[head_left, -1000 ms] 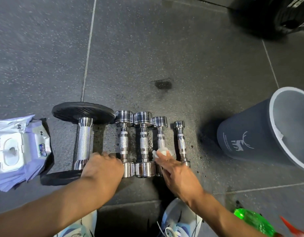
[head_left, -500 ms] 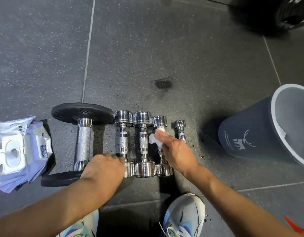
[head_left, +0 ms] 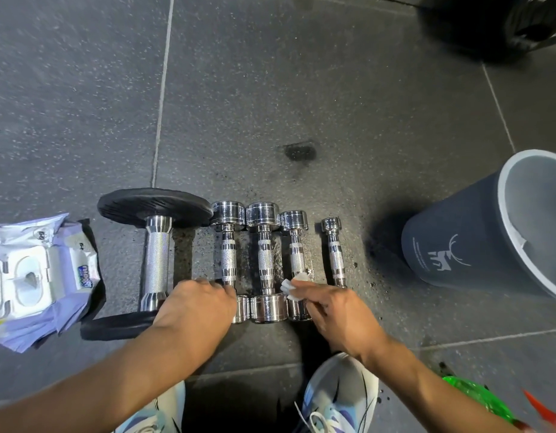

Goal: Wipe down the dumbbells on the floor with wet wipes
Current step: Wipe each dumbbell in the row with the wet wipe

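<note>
5 dumbbells (head_left: 264, 257) in a row on the rubber floor (head_left: 270, 89). Right hand (head_left: 336, 317) pinches a crumpled wet wipe (head_left: 290, 287) against the near end of the 3rd chrome dumbbell (head_left: 297, 254) handle, just above its near head. Left hand (head_left: 197, 307) sits on the near end of the 1st chrome dumbbell (head_left: 228, 254), beside the big black-plate dumbbell (head_left: 156, 260). Its fingers are bent down and I can't tell if it's actually gripping. Open wipes pack (head_left: 36, 276) on the left, grey bin (head_left: 458, 245) on the right.

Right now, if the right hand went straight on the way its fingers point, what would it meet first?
Probably the handle of the middle dumbbell; the right hand and its wipe point up-left at it.
</note>
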{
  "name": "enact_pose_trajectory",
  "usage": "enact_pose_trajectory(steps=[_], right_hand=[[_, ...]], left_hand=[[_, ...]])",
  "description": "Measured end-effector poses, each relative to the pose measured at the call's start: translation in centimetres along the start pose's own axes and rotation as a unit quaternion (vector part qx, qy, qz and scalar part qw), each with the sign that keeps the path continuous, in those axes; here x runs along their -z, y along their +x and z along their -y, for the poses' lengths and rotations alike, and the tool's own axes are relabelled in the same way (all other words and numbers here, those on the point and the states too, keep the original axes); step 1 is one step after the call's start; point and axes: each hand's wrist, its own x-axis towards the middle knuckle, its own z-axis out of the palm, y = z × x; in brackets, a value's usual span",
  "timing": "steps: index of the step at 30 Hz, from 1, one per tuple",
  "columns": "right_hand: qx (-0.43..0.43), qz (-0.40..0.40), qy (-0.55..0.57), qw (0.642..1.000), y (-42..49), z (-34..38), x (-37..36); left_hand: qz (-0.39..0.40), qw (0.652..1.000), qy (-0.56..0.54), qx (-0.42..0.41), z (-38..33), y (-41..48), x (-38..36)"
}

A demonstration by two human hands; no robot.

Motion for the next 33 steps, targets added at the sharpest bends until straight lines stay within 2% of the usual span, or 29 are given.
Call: enact_pose_trajectory(steps=[4,7,10,14,19,22,25,29,33], right_hand=[[-0.024,0.008,0.013,1.000,-0.5,0.3,1.4],[0.000,0.055,-0.048,0.997,-1.0,1.2,0.6],[-0.018,0.086,-0.096,0.992,-1.2,1.8,-0.2],[-0.013,0.049,-0.098,0.994,0.2,1.1,-0.9],[0.044,-0.091,-0.043,0.994,2.9,-0.5,-1.0],[0.028,-0.192,0.052,0.980,2.9,-0.2,-0.9],[-0.018,-0.206,0.108,0.972,2.6,0.1,-1.4],[-0.024,-0.177,0.021,0.984,2.7,-0.2,-1.9],[-0.025,-0.193,-0.099,0.976,2.1,0.2,-1.5]], left_hand=[[0.006,1.000,0.000,0.000,-0.1,-0.1,-0.1],[0.009,1.000,-0.007,-0.002,0.0,0.0,0.0],[0.013,1.000,-0.011,-0.006,0.0,0.0,0.3],[0.013,1.000,-0.011,-0.004,0.0,0.0,0.4],[0.012,1.000,-0.013,-0.002,-0.1,0.0,0.3],[0.014,1.000,-0.016,0.001,-0.1,0.1,0.3],[0.013,1.000,-0.016,0.000,-0.1,0.1,0.3],[0.018,1.000,-0.014,0.000,-0.1,0.1,0.2],[0.012,1.000,-0.012,0.004,-0.1,0.1,0.1]])
